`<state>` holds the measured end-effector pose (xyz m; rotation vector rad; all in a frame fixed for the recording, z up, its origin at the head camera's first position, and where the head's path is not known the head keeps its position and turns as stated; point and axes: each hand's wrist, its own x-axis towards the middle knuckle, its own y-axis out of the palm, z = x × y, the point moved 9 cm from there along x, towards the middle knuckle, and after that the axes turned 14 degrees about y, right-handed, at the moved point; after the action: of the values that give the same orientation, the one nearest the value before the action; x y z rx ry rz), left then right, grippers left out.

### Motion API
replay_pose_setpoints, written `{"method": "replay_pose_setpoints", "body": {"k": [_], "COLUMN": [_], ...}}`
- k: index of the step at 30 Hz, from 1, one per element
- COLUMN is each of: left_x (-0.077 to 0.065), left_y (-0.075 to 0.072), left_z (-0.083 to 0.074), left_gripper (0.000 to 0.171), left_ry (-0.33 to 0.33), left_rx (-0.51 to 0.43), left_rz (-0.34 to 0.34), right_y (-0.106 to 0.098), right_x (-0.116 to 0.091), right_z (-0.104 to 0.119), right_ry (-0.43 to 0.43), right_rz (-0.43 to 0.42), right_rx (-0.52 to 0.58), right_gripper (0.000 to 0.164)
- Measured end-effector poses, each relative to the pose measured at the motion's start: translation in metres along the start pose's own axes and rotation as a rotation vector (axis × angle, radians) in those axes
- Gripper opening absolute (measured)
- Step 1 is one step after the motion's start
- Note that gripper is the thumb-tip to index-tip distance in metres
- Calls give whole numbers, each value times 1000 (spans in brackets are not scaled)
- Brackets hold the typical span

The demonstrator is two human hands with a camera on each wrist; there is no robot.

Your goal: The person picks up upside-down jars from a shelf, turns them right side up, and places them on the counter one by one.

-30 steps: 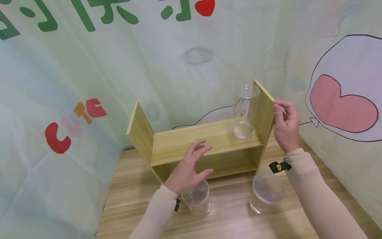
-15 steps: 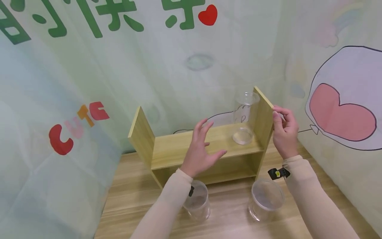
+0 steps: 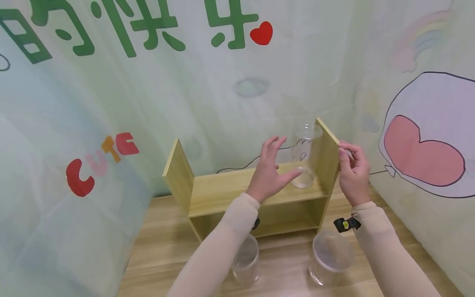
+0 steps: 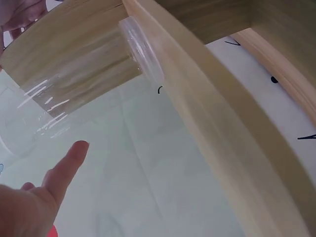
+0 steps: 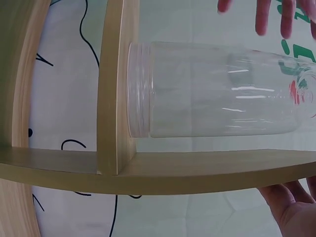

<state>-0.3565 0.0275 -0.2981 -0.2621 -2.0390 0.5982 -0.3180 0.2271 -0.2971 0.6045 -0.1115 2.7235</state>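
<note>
A tall clear plastic jar (image 3: 306, 150) stands at the right end of the upper board of a small wooden shelf (image 3: 219, 185), close to the right side panel. In the right wrist view, the end resting on the board has a ridged band. My left hand (image 3: 268, 175) hovers over the shelf just left of the jar, thumb and fingers spread and holding nothing. In the left wrist view, a fingertip (image 4: 79, 148) shows apart from the jar wall. My right hand (image 3: 354, 175) pinches the upper front edge of the right side panel (image 3: 326, 161) between thumb and fingers.
Two more clear jars with round tops stand on the wood-grain table before the shelf: one jar (image 3: 246, 260) partly behind my left forearm, another jar (image 3: 331, 258) near my right forearm. A printed cloth (image 3: 208, 103) hangs behind and at both sides.
My left hand has moved right and farther back, from above the front left jar to beside the jar on the shelf. My right hand keeps its grip; the head view has tilted up slightly.
</note>
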Motion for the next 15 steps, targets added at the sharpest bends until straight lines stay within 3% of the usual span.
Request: {"method": "replay_pose_setpoints", "body": {"k": [4, 8, 15], "left_x": [16, 30, 40], "left_y": [13, 17, 27], "left_z": [-5, -8, -3], "left_gripper": [87, 85, 84], "left_ry": [20, 26, -26], "left_rx": [57, 94, 111], "left_rz": [27, -2, -27], "right_y": [-5, -3, 1], "right_x": [0, 2, 3], "right_z": [-1, 0, -1], "right_ry": [-12, -13, -18], "right_rz": [-6, 18, 26], "right_rx": [6, 6, -16], "right_gripper": [27, 28, 27]}}
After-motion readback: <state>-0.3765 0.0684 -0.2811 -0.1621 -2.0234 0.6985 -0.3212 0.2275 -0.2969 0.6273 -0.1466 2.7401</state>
